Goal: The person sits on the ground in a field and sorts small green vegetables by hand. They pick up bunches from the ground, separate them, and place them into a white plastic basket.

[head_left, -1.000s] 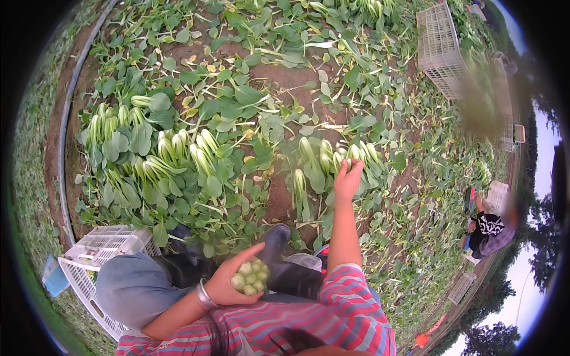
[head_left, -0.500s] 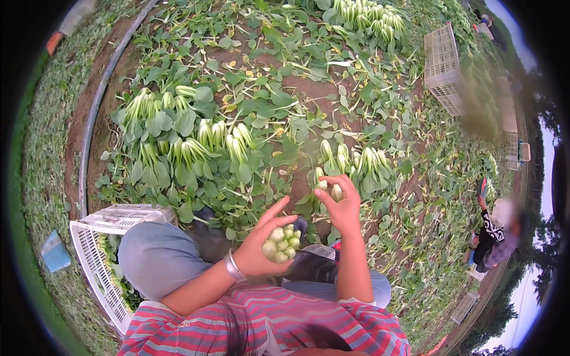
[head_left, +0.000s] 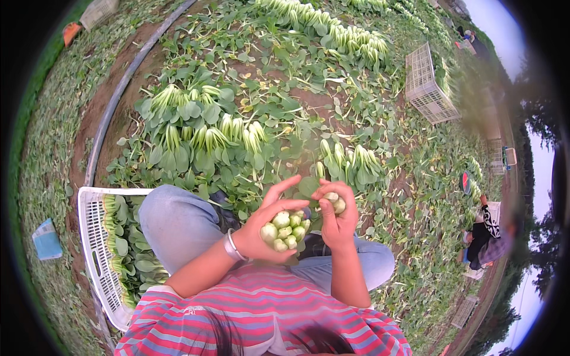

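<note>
My left hand (head_left: 267, 222) cups a bunch of pale green bok choy stems (head_left: 286, 228), cut ends facing up, in front of my lap. Just to its right, my right hand (head_left: 339, 221) is closed around a single bok choy stem (head_left: 334, 202) and almost touches the bunch. A small pile of cut bok choy (head_left: 350, 163) lies on the ground just beyond my hands. A bigger heap of bok choy (head_left: 202, 127) lies further left on the soil.
A white plastic crate (head_left: 95, 237) part-filled with bok choy stands at my left knee. Another white crate (head_left: 428, 83) stands far right. A pipe (head_left: 119, 98) curves along the bed's left edge. A person (head_left: 484, 234) crouches at the right. A long row of bok choy (head_left: 332, 29) lies at the top.
My right hand has come back from the pile on the ground with one bok choy and now sits beside the bunch in my left hand. The view has tilted downward.
</note>
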